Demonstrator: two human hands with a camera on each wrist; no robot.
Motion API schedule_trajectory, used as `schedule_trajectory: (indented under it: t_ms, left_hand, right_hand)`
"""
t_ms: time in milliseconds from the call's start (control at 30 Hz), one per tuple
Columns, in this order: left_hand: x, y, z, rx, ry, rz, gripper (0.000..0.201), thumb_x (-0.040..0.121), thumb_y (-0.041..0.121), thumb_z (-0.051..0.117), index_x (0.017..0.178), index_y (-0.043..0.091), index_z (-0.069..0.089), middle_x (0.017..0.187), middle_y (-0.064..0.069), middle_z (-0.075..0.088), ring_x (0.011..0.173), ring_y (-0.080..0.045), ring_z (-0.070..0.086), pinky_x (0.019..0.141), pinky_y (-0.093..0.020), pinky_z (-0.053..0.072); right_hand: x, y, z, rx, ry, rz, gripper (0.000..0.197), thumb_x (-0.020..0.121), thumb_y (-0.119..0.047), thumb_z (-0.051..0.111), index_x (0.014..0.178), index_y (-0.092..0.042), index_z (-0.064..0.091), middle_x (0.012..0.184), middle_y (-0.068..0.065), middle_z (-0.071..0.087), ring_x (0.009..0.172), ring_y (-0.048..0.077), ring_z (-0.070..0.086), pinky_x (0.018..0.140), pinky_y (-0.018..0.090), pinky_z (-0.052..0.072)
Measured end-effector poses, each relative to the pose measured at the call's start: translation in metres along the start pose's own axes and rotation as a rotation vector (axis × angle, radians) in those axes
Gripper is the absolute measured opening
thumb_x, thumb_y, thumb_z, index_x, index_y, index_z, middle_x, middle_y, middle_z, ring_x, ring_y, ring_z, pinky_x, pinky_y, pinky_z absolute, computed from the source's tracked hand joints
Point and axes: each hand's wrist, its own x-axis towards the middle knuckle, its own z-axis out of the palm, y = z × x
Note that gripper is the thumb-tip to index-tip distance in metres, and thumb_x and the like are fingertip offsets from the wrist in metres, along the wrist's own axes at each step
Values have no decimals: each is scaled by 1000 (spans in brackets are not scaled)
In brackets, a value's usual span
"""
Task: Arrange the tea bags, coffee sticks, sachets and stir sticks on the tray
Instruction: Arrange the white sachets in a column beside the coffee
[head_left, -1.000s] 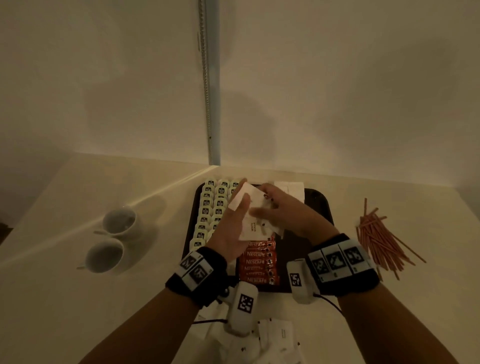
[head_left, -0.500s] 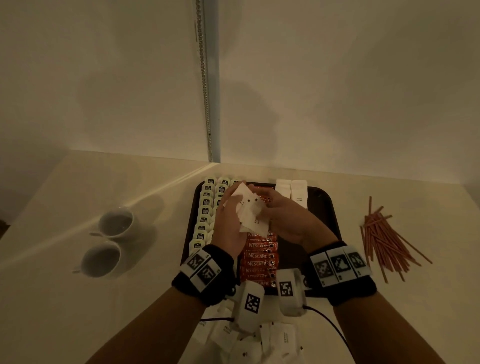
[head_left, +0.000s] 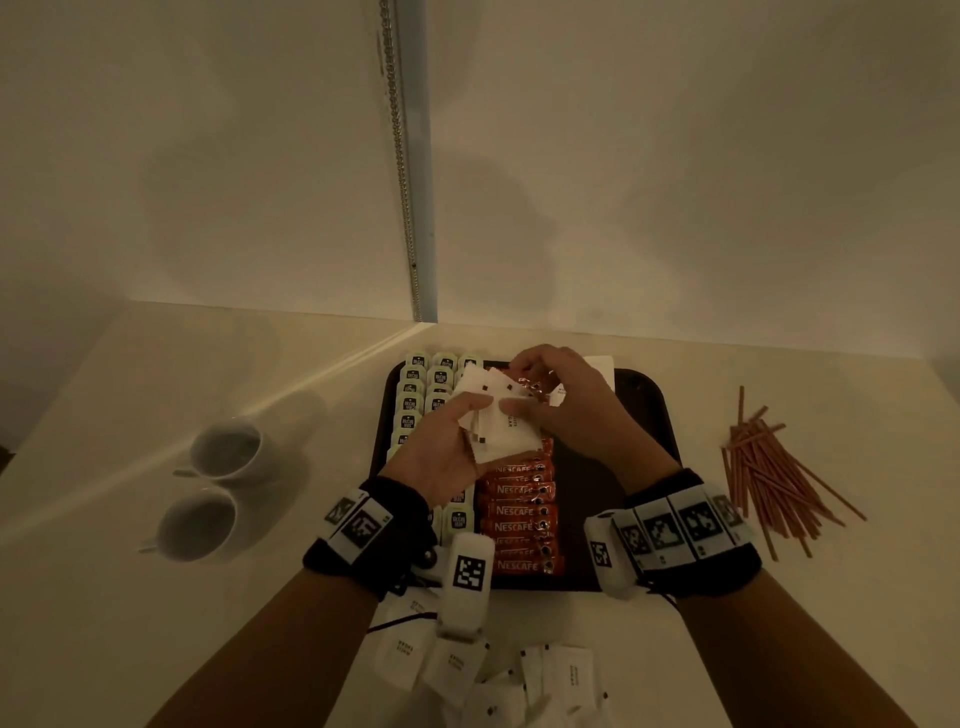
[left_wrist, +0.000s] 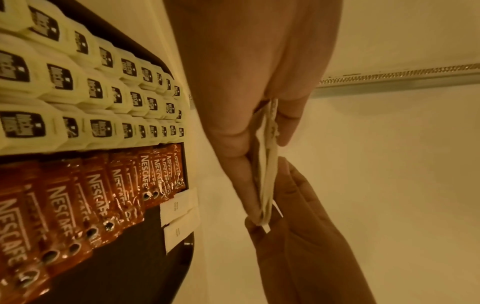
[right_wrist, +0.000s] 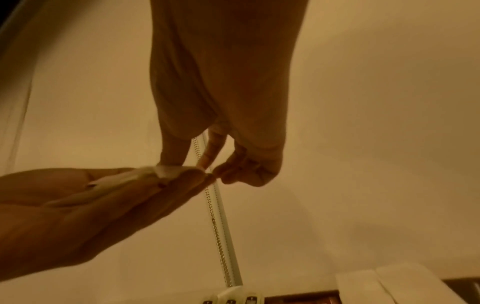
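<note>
My left hand (head_left: 465, 423) holds a fanned stack of white sachets (head_left: 501, 418) above the dark tray (head_left: 587, 467), thumb on top and fingers underneath. My right hand (head_left: 524, 387) pinches the top sachet at the stack's far end. In the left wrist view the stack (left_wrist: 269, 164) sits edge-on between thumb and fingers. Rows of pale tea bags (head_left: 415, 387) fill the tray's left side, and red coffee sticks (head_left: 519, 512) lie in a column beside them. Two sachets (left_wrist: 179, 216) lie at the tray's back. The stir sticks (head_left: 769, 467) lie in a pile on the table to the right.
Two white cups (head_left: 228, 447) (head_left: 197, 525) stand on the table left of the tray. Several loose sachets (head_left: 519, 675) lie at the near edge, under my wrists. A wall with a metal strip (head_left: 410, 208) rises just behind the tray.
The stack in my left hand has spread into a fan. My right hand's fingers have shifted to its far end, over the tray's back.
</note>
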Motion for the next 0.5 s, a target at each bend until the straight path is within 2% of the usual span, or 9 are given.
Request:
schedule_trajectory:
  t_ms: [67, 167, 267, 367, 500]
  left_hand:
    - [2, 2, 0, 32, 31, 48, 23, 95, 7, 45, 110, 10, 61, 98, -15, 72, 85, -29, 71, 70, -44, 60]
    - [5, 4, 1, 81, 59, 131, 27, 96, 5, 44, 112, 15, 63, 103, -12, 71, 89, -25, 70, 68, -39, 59]
    - [5, 8, 1, 54, 27, 174, 30, 96, 8, 41, 116, 20, 62, 104, -10, 71, 95, -26, 68, 79, -44, 58]
    - [3, 9, 0, 90, 3, 165, 30, 97, 12, 43, 117, 24, 62, 109, -12, 69, 102, -29, 65, 88, -50, 51]
    - [2, 8, 1, 182, 74, 132, 26, 94, 11, 52, 115, 20, 63, 114, -14, 69, 103, -31, 66, 82, -49, 56]
  right_hand:
    - [-2, 1, 0, 27, 34, -39, 23, 82, -23, 70, 101, -26, 56, 98, -10, 52, 85, 0, 51, 65, 9, 41]
    - [-5, 5, -3, 153, -11, 8, 18, 87, -23, 64, 102, -25, 56, 96, -6, 56, 85, 6, 57, 68, 15, 50]
    - [-10, 9, -5, 292, -97, 82, 28, 83, -20, 67, 108, -22, 54, 98, -4, 59, 91, 14, 63, 75, 28, 58]
    - [-11, 13, -1, 371, -90, 123, 23, 82, -16, 68, 98, -25, 54, 104, 1, 59, 99, 19, 64, 79, 39, 58]
    - [-11, 14, -1, 388, -53, 107, 16, 84, -15, 66, 86, -27, 56, 108, 4, 60, 100, 19, 63, 79, 41, 58]
